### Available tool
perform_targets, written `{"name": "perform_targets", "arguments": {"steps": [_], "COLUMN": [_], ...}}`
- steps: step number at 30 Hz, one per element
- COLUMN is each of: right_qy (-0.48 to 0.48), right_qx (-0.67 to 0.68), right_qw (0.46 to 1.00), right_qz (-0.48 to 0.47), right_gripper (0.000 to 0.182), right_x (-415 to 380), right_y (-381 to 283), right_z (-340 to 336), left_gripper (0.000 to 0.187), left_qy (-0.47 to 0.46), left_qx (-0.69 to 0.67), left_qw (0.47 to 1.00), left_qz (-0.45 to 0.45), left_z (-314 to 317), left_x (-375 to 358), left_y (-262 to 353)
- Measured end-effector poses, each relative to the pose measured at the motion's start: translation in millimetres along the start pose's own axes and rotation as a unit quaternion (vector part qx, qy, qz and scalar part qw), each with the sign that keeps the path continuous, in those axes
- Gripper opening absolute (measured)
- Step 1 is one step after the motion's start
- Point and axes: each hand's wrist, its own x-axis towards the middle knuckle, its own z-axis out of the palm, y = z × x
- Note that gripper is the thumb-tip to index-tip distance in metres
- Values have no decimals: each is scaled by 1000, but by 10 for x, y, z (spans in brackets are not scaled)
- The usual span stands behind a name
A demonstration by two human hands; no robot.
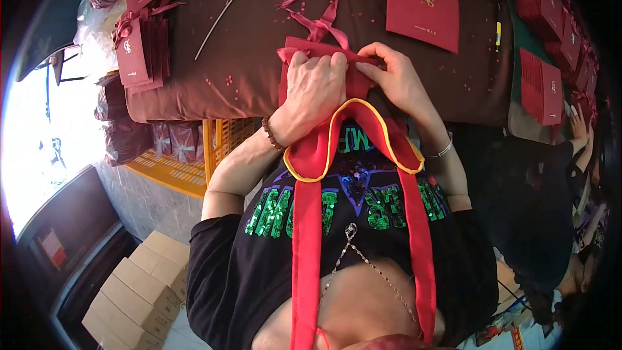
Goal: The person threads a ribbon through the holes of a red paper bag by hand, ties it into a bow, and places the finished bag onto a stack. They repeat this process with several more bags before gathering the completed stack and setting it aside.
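Note:
A dark red paper gift bag is at the near edge of the cloth-covered table, in front of my chest. My left hand lies over its left side, fingers curled down on it. At the bag's upper right edge, my right hand has thumb and forefinger drawn together in a pinch. What lies between those fingertips is too small to make out. Loops of red ribbon stick up just beyond the bag. Part of the bag is hidden under my left hand.
A flat red bag with gold letters lies to the right, near a yellow marker. Stacked red bags stand at the left, more at the right. Below are a yellow crate and cardboard boxes. Another person's hand shows far right.

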Motion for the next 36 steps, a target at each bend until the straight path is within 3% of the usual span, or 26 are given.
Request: {"name": "perform_targets", "arguments": {"steps": [3, 7, 9, 10, 13, 16, 19, 21, 24, 28, 30, 33, 36], "right_qy": [35, 42, -4, -5, 15, 21, 5, -15, -8, -5, -10, -20, -31], "right_qx": [-50, -40, 88, 88, 31, -1, 41, 145, 72, 45, 51, 98, 72], "right_qw": [995, 993, 996, 996, 998, 994, 995, 989, 995, 996, 997, 995, 995], "right_qz": [-73, -102, 11, 12, -53, -108, -92, -9, -73, -77, -58, -5, -56], "right_gripper": [15, 14, 15, 15, 14, 10, 9, 10, 10, 10, 12, 15, 17], "right_x": [-23, -41, -62, -67, -61, -68, -46, -68, -11, -7, -18, -39, -34], "right_y": [31, 38, 13, 21, 23, 38, 40, 44, 132, 91, 83, 12, 42], "right_z": [24, 9, -11, -9, 0, -20, -29, -29, 12, -10, -21, 27, 48], "left_gripper": [9, 9, 11, 11, 15, 18, 19, 18, 18, 17, 13, 13, 22], "left_qy": [10, 19, 32, 33, 47, 6, 14, 33, 36, 30, 5, 2, 43], "left_qx": [5, -12, -28, -29, -35, -121, -78, -69, -60, -61, 18, 33, 3], "left_qw": [1000, 1000, 999, 999, 998, 989, 996, 997, 998, 998, 1000, 998, 996], "left_qz": [9, 9, -4, -5, -30, -81, -37, -23, -7, -18, 20, 55, 77], "left_z": [20, 17, 21, 33, 49, 73, 26, 4, 129, 79, 3, -117, -141], "left_x": [4, -1, -27, -33, -32, -46, -34, -32, -6, -14, -20, 14, 96], "left_y": [19, 27, 43, 50, 43, 19, 2, 13, -20, -12, -4, -52, -147]}}
